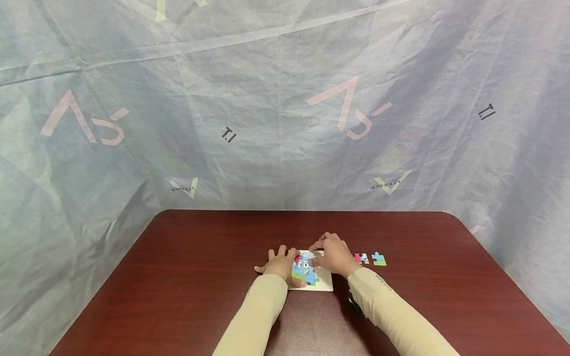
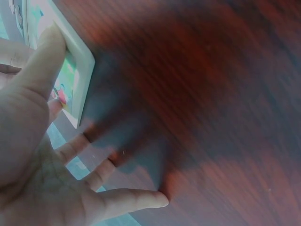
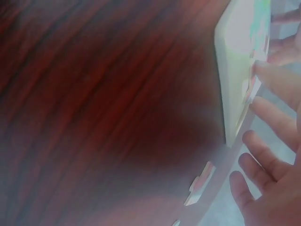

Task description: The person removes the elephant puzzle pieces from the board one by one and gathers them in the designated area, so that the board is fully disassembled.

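A white-framed jigsaw board [image 1: 326,283] lies on the table, its left part filled with a blue cartoon figure on green. My left hand [image 1: 279,265] rests at its left side, fingers spread; in the left wrist view the thumb [image 2: 49,52] lies on the board and the outer fingers reach over the table. Over the upper right of the board is my right hand [image 1: 336,255]. In the right wrist view, its thumb and index finger pinch a puzzle piece [image 3: 248,89] at the board's surface, while the other fingers stay extended. The hand hides most of that piece.
Right of the board lie a pink-and-white puzzle piece [image 1: 361,258] and a green-and-blue puzzle piece [image 1: 379,258]. A small dark object [image 1: 355,304] shows beside the right forearm. Printed grey cloth [image 1: 276,163] hangs behind the dark red table [image 1: 200,277].
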Motion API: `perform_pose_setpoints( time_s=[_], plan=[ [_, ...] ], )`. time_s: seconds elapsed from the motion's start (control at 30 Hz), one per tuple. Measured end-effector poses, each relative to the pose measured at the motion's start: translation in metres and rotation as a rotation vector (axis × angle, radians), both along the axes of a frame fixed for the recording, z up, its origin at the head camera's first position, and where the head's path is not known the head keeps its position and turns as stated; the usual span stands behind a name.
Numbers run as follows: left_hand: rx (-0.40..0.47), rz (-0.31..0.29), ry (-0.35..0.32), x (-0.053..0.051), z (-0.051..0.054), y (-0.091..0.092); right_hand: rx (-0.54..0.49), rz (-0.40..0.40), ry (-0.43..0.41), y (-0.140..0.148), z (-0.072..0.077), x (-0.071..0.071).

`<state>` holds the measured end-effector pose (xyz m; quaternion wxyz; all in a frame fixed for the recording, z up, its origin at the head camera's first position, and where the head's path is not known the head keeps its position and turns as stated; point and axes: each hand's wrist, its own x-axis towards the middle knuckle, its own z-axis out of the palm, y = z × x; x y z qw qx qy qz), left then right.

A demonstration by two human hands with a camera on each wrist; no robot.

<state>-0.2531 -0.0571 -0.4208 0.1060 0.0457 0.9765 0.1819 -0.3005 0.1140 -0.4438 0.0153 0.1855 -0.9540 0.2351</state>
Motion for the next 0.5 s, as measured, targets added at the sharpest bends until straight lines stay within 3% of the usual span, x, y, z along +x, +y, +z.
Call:
perform_pose_setpoints(
  time_s=[0.3, 0.5],
  plan=[
    [-0.01, -0.006, 0.004, 0.0051, 0.008, 0.0005, 0.013, -0.023, 0.03, -0.0008, 0.002, 0.004],
    [-0.003, -0.007, 0.002, 0.0049, 0.0067, -0.0002, 0.008, -0.013, 0.068, 0.0001, 0.0003, 0.0045]
  ],
)
